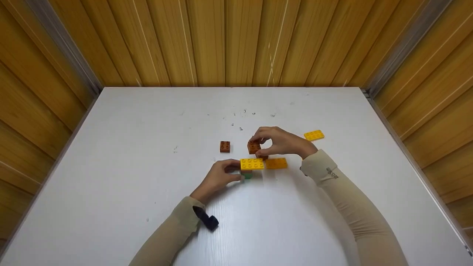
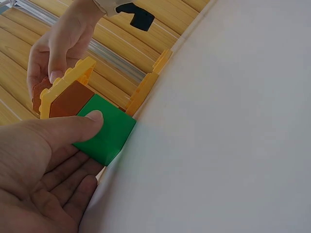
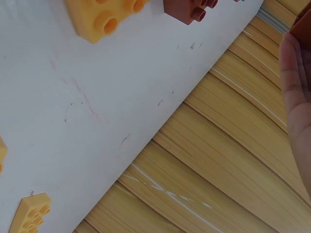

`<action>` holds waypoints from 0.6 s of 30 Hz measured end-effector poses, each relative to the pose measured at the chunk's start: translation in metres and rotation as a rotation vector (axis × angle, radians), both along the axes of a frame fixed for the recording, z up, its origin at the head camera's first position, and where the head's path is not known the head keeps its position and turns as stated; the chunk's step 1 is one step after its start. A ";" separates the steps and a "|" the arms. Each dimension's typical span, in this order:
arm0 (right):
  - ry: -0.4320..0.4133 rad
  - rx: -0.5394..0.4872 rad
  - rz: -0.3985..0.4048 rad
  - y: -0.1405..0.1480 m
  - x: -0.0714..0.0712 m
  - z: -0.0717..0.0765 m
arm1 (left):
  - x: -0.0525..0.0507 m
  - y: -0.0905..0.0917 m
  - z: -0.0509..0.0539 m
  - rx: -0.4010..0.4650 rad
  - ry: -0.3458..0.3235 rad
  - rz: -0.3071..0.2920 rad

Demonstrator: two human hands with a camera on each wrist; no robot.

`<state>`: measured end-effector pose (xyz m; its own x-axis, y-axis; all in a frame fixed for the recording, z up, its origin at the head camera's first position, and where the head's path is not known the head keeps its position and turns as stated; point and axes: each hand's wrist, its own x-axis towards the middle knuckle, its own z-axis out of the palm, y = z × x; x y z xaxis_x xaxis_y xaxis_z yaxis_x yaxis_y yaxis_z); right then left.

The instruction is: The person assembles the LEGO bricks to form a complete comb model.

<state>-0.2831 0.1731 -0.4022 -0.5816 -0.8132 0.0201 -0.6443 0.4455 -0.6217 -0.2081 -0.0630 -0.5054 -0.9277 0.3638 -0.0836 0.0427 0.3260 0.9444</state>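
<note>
My left hand (image 1: 218,177) grips a small stack by its side, thumb against the green brick (image 2: 109,128). Above the green sits a brown brick (image 2: 70,99), topped by a yellow studded plate (image 1: 252,163) that overhangs to the right. Just behind the stack, my right hand (image 1: 279,141) pinches a reddish-brown two-by-two brick (image 1: 254,147) between thumb and fingers. In the left wrist view this brick (image 2: 38,96) appears beyond the plate, partly hidden. Another brown piece (image 1: 263,157) shows below the right thumb, mostly covered.
A loose brown brick (image 1: 224,146) stands on the white table (image 1: 147,129) left of the right hand. An orange-yellow plate (image 1: 276,163) lies right of the stack. Farther right is a yellow plate (image 1: 314,135). Wood-patterned panels (image 1: 236,44) rise behind the table.
</note>
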 end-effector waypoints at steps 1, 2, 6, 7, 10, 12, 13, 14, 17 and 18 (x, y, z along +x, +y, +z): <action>0.001 0.001 0.005 -0.001 0.000 0.000 | 0.000 0.000 0.000 0.002 0.001 -0.001; 0.003 0.001 0.010 -0.001 0.001 0.000 | 0.000 0.000 0.000 0.007 0.002 -0.003; 0.009 -0.012 0.041 -0.003 0.003 0.001 | 0.000 -0.001 0.000 0.023 0.010 -0.007; 0.009 -0.015 0.047 -0.003 0.003 0.001 | 0.000 -0.001 0.000 0.024 0.013 -0.007; 0.008 -0.019 0.065 -0.005 0.004 0.002 | 0.000 -0.001 0.001 0.023 0.021 -0.009; 0.007 -0.013 0.069 -0.006 0.005 0.002 | 0.000 -0.001 0.001 0.019 0.025 -0.011; 0.005 -0.011 0.069 -0.006 0.006 0.003 | 0.000 -0.001 0.001 0.018 0.024 -0.010; 0.003 -0.010 0.072 -0.006 0.006 0.003 | 0.000 -0.001 0.001 0.017 0.024 -0.009; -0.009 -0.009 0.080 -0.008 0.008 0.003 | 0.000 -0.001 0.002 0.010 0.022 -0.005; -0.016 -0.015 0.086 -0.008 0.008 0.003 | 0.000 -0.001 0.002 0.010 0.017 -0.004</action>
<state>-0.2748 0.1649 -0.3991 -0.5101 -0.8598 0.0241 -0.6698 0.3795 -0.6382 -0.2077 -0.0640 -0.5038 -0.9276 0.3680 -0.0638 0.0604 0.3164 0.9467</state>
